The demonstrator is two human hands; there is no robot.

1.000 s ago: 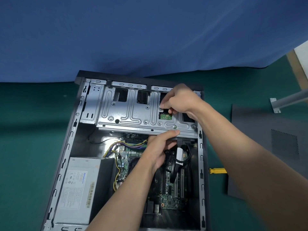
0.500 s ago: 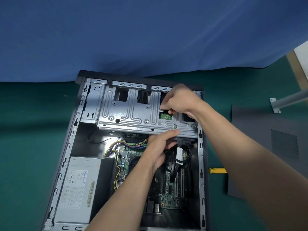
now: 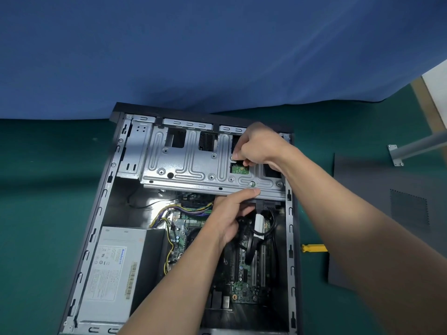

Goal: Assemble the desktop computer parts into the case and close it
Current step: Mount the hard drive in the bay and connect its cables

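Pinching hard up top, the right hand point(image 3: 260, 146) is curled tight, thumb and forefinger closed together at the rim of a cut-out in the silver drive cage point(image 3: 188, 165); whatever sits between those fingertips is too small to tell. Just beneath that pinch a green circuit board point(image 3: 240, 169) shows through the cut-out. Below it, the left hand point(image 3: 231, 213) lays its thumb along the cage's near lip while its fingers curl in underneath and grip the black cables point(image 3: 251, 240), which loop down from the grip over the motherboard point(image 3: 244, 287). Both hands work inside the open computer case point(image 3: 96, 213), which lies on its side around them. Left of the lower grip, a bundle of yellow and purple wires point(image 3: 167, 213) runs toward the grey power supply point(image 3: 113, 269), which sits in the near-left corner of the case. Everything rests on a green mat point(image 3: 36, 189), and a blue cloth point(image 3: 193, 44) hangs behind the case. Out to the right of both grips lies the dark side panel point(image 3: 377, 221) with its perforated vent, off the case and flat on the mat. A yellow handle point(image 3: 313, 248) pokes from under its edge, between panel and case. Beyond the panel, a grey metal bar point(image 3: 420, 146) ends in a bracket. The count: two hands, one case, one cage, one power supply, one side panel, one yellow handle.
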